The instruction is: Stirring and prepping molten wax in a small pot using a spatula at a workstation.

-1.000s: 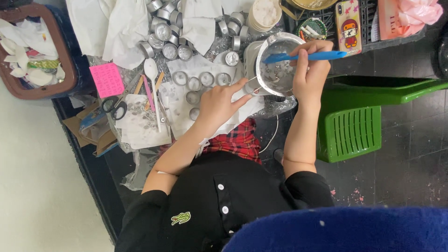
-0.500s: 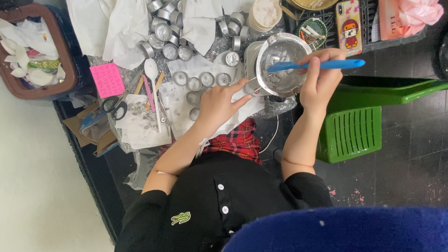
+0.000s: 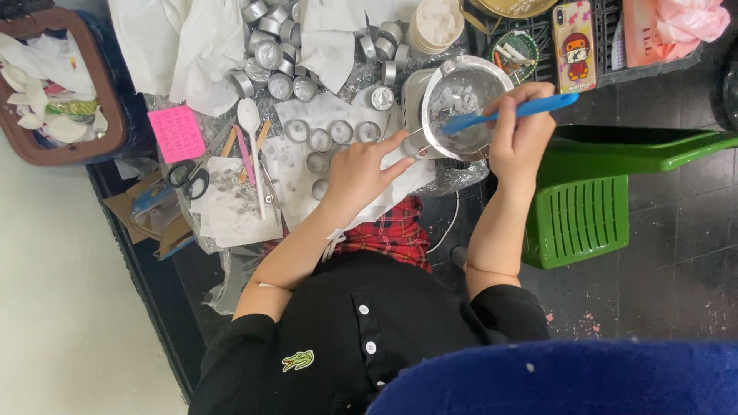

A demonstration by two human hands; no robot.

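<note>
Right hand [image 3: 516, 137]: I see it closed around the handle of a blue silicone spatula [image 3: 492, 115], the blade dipped into the pot.
Left hand [image 3: 357, 175]: I see it resting on the surface, thumb and forefinger pinched on the thin wire handle at the pot's near rim.
Pot: round shiny metal melting pot [image 3: 461, 96] at the far right of the surface [image 3: 430, 173]; pale solid lumps lie on its floor.
Cups, near: small round aluminium cups [image 3: 330, 132] in a row just left of the pot, on white paper; I cannot tell whether any is filled.
Cups, far: a heap of similar empty metal cups [image 3: 270, 55] beyond them.
Other items: white plastic spoon [image 3: 251, 123], black-handled scissors [image 3: 190, 177], pink sticky note [image 3: 176, 131].
Progress: I judge it early. The lumps look unmelted, stirring is in hand, and the cups appear unpoured.
</note>
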